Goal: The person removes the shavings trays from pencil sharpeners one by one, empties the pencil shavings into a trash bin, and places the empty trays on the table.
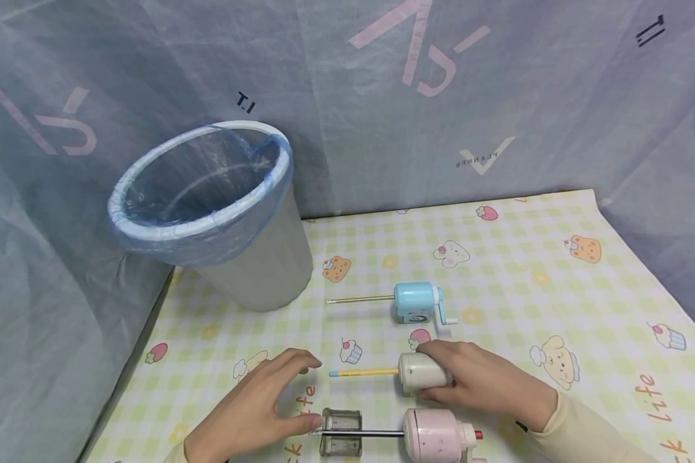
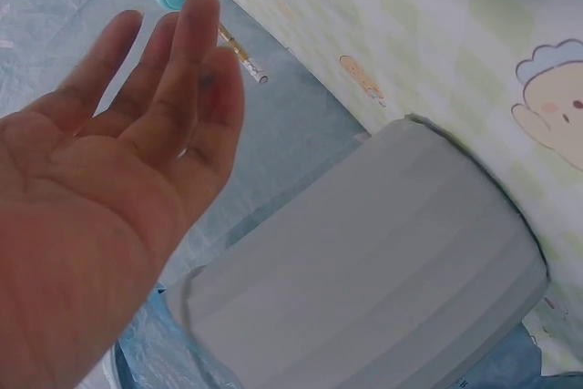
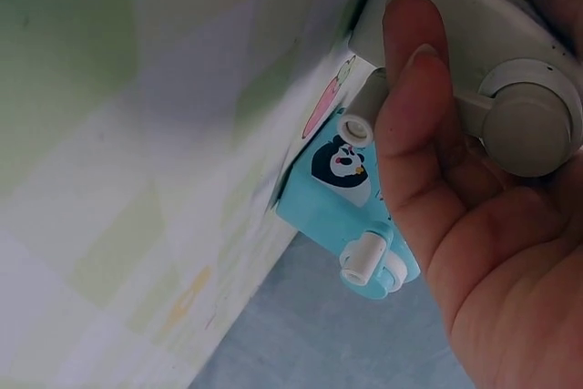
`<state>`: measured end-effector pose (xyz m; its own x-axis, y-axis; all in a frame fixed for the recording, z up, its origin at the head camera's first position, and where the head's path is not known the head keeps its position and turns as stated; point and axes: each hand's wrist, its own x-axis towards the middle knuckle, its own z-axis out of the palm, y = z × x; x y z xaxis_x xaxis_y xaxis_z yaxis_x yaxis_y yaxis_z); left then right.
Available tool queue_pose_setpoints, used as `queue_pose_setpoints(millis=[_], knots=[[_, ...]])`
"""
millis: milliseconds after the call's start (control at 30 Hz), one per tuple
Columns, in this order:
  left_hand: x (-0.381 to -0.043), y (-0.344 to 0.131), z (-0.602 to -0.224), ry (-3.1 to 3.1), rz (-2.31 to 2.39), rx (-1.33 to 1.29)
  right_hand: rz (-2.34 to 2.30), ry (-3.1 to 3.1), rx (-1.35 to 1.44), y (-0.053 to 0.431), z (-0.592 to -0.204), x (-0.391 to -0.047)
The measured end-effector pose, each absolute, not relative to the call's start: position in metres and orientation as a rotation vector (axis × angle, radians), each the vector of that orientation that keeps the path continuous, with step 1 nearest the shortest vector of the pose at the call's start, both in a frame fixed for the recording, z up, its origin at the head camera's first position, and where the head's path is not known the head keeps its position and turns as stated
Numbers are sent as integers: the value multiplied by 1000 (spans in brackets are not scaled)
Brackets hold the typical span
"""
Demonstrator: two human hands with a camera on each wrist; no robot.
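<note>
Right hand [image 1: 469, 379] clamped round a cream crank pencil sharpener [image 1: 417, 372] on the checked tablecloth [image 1: 585, 302], yellow pencil [image 1: 367, 372] jutting from it, left hand [image 1: 260, 402] near the pencil's blue end, fingers apart (light-blue sharpener [image 1: 412, 297] beyond, I notice, pink sharpener [image 1: 435, 434] nearer)

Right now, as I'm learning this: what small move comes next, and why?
Probably, the left hand should pinch the yellow pencil: its free end lies near that empty hand, and the right hand grips the white sharpener it sits in.
</note>
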<state>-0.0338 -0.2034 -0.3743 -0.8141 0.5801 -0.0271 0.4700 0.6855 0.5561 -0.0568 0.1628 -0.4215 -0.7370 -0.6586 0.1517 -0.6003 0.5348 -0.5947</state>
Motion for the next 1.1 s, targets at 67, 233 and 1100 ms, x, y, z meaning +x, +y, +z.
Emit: queue_pose_setpoints(millis=[67, 233, 1100], knots=[[-34, -203, -375, 2695, 803, 857, -979, 2670, -1095, 163, -421, -56], [-34, -203, -375, 2690, 801, 840, -984, 2661, -1078, 163, -421, -56], [-32, -201, -372, 2708, 814, 820, -943, 2682, -1076, 164, -417, -54]])
